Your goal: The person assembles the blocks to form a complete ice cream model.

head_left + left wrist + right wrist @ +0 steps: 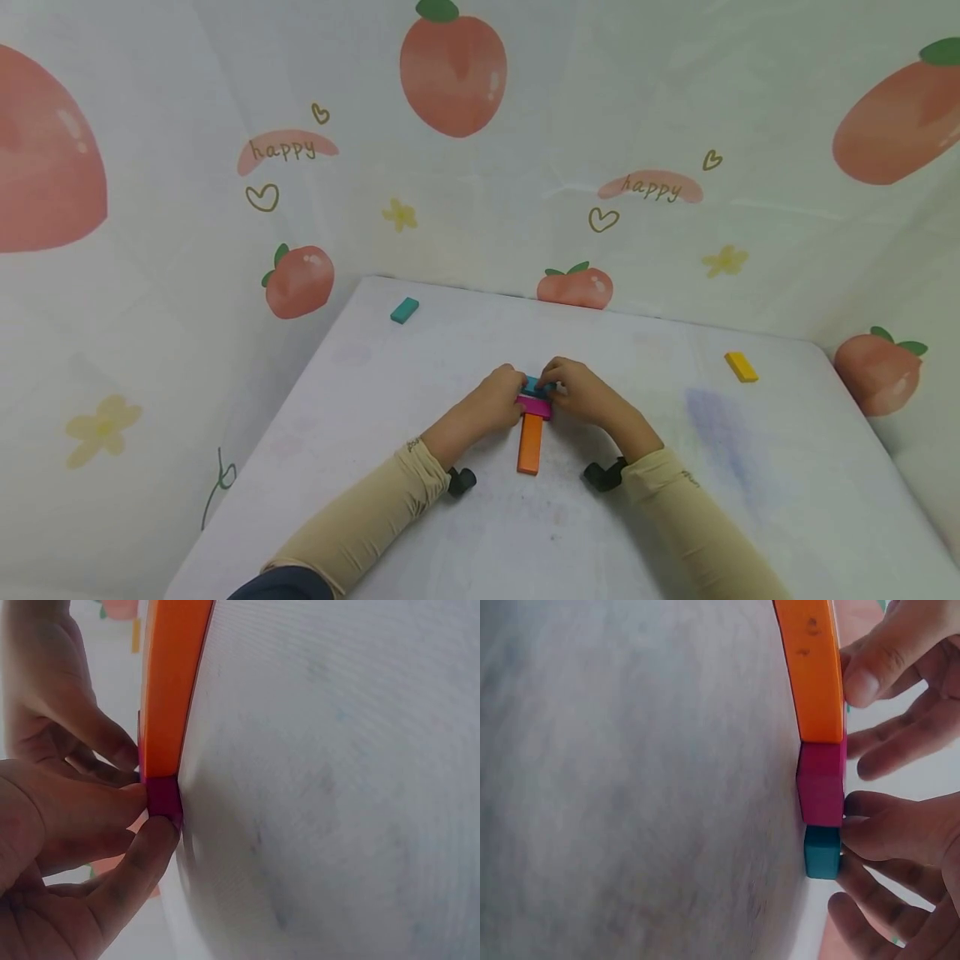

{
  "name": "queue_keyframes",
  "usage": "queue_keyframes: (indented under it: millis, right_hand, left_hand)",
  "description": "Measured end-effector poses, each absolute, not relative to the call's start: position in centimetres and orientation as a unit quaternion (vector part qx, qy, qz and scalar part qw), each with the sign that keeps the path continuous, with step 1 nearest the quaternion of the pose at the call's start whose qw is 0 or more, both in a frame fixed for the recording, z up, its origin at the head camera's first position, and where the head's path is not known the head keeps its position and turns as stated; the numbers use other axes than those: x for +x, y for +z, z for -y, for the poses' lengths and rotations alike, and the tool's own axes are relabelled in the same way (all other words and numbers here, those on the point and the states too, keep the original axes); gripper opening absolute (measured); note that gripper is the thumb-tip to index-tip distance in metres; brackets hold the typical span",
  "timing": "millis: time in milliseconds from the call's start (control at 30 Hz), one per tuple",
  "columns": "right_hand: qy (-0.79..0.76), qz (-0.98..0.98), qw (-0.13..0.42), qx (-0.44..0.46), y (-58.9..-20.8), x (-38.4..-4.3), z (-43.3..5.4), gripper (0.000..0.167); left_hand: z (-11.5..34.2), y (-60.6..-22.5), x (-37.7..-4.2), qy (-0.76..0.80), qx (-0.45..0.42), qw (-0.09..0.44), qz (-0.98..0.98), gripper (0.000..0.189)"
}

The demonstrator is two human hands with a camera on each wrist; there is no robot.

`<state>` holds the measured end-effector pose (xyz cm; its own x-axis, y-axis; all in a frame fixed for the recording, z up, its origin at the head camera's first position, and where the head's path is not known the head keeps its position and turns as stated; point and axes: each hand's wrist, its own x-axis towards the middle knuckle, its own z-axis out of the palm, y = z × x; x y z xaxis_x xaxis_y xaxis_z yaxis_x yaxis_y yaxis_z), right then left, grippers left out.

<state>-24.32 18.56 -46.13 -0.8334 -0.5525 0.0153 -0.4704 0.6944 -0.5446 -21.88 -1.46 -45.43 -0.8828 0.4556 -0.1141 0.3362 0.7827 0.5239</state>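
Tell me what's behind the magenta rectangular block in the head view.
A teal rectangular block lies directly beyond the magenta rectangular block. The left hand and right hand partly cover it; its underside can't be seen.

From overhead, your head camera looks forward and down, farthest back, across the white desk (pixel 637 533) to the peach-printed fabric backdrop (pixel 480 200). Your left-wrist view sits low and close, rolled sideways, desk on its right; your right-wrist view, also near, has the desk on its left. Both face your left hand (pixel 495 398) and right hand (pixel 583 392), sharing the long orange block (pixel 529 446) and magenta rectangular block (pixel 535 407).
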Motion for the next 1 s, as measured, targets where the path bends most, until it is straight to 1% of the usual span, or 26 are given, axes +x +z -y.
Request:
queue_keyframes:
  millis: [167, 500, 833, 1000]
  right_hand:
    - [-0.274, -0.914, 0.076, -0.288, -46.07, -24.11, -18.34, 0.018]
    - [-0.281, -0.908, 0.076, -0.301, -46.22, -23.94, -18.21, 0.019]
    - [-0.275, -0.910, 0.073, -0.300, -46.25, -23.81, -18.17, 0.021]
    - [-0.271, -0.918, 0.071, -0.280, -45.96, -23.62, -18.57, 0.018]
  left_hand:
    - [1.46, -45.29, -22.04, 0.252, 0.217, 0.117, -0.936, 0.035]
    - [1.47, -45.26, -22.20, 0.250, 0.214, 0.119, -0.937, 0.036]
    - [1.62, -45.25, -22.21, 0.271, 0.217, 0.120, -0.930, 0.020]
    - [1.60, -45.66, -22.35, 0.268, 0.217, 0.119, -0.931, 0.026]
